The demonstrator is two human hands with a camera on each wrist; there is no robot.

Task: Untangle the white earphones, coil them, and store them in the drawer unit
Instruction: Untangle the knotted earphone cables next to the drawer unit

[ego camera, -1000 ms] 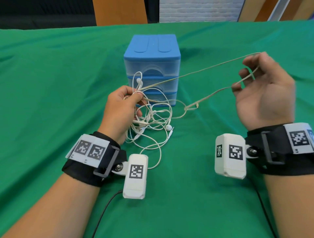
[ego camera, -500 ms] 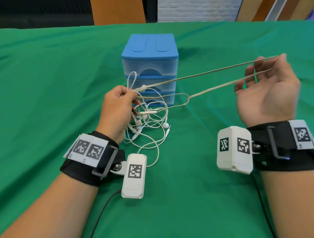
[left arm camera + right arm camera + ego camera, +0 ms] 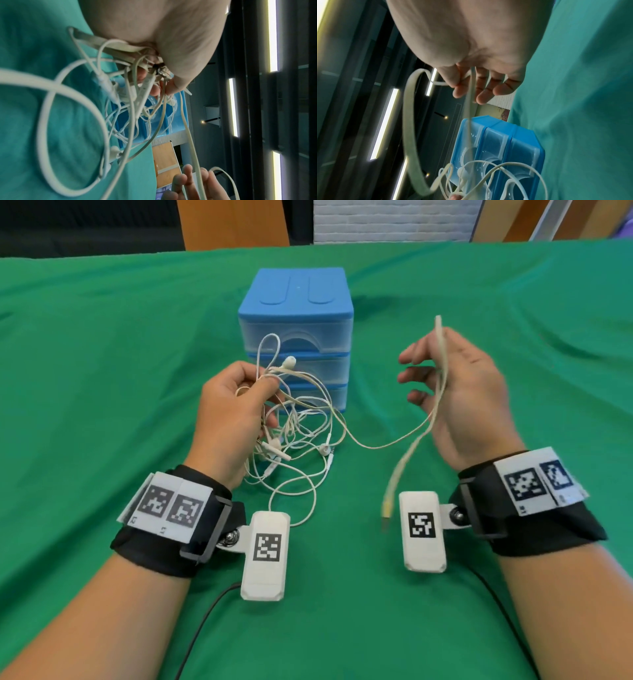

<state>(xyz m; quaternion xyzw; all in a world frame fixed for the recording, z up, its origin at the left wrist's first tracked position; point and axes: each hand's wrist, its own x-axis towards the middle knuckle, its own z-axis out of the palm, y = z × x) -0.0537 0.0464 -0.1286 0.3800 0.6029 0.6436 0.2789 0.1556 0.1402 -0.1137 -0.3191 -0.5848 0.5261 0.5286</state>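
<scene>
The white earphones (image 3: 301, 433) are a loose tangle on the green cloth in front of the blue three-drawer unit (image 3: 296, 299), whose drawers are closed. My left hand (image 3: 263, 392) grips the top of the tangle, and one earbud (image 3: 289, 361) sticks up beside its thumb. In the left wrist view the cords (image 3: 130, 108) bunch under the curled left hand (image 3: 171, 81). A slack strand runs to my right hand (image 3: 421, 371), which pinches it between thumb and forefinger (image 3: 462, 81). The plug end (image 3: 387, 510) hangs free below that wrist. The drawer unit (image 3: 513, 142) lies beyond the fingers.
The green cloth (image 3: 102, 371) covers the whole table, with bare cloth left and right of the drawer unit. Wooden panels (image 3: 233, 224) and a white brick wall stand past the far edge. Black camera leads (image 3: 205, 621) trail from both wrists toward me.
My right hand has come in from the far right toward the drawer unit. The strand that was stretched taut between the hands now sags, and its plug end hangs loose.
</scene>
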